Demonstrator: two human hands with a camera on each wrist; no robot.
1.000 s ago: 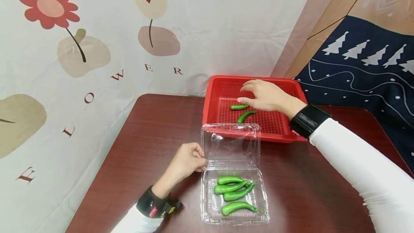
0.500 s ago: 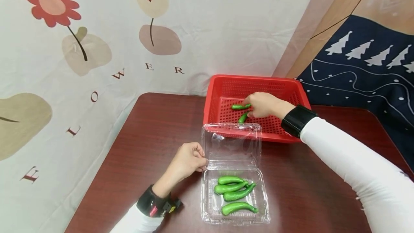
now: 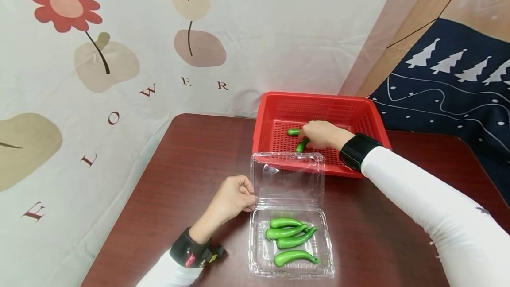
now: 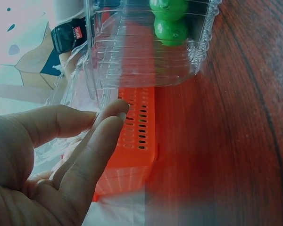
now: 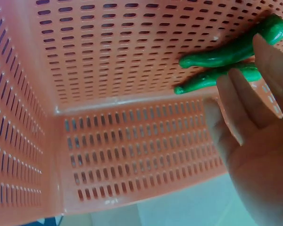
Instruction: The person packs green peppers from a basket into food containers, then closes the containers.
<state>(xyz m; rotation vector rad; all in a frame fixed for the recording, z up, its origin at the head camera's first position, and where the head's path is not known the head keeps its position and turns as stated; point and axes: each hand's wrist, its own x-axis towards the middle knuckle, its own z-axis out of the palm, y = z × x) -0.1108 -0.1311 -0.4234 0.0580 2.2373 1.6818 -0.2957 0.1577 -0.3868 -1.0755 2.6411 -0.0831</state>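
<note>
Several green chili peppers (image 3: 284, 232) lie in the base of a clear plastic clamshell box (image 3: 255, 262), its lid (image 3: 287, 180) raised. At the hinge, my left hand (image 3: 231, 196) pinches the box's left edge between thumb and fingertips; the left wrist view shows this hand (image 4: 70, 155) beneath the box. My right hand (image 3: 320, 135) reaches down into a red plastic basket (image 3: 260, 123). Two more chili peppers lie there, one (image 3: 301, 146) nearer and one (image 3: 293, 132) farther. In the right wrist view, thumb and fairly straight fingers (image 5: 243, 99) stand apart over both peppers; contact is unclear.
The basket stands at the back of a dark red-brown table (image 3: 191, 154), against a white cloth (image 3: 255, 25) printed with flowers. A navy cloth (image 3: 450, 92) with white trees hangs at the right. The raised lid overlaps the basket's front in the head view.
My right hand has lowered from above the basket to the two peppers inside, its fingers now over them. The left hand stays at the box hinge.
</note>
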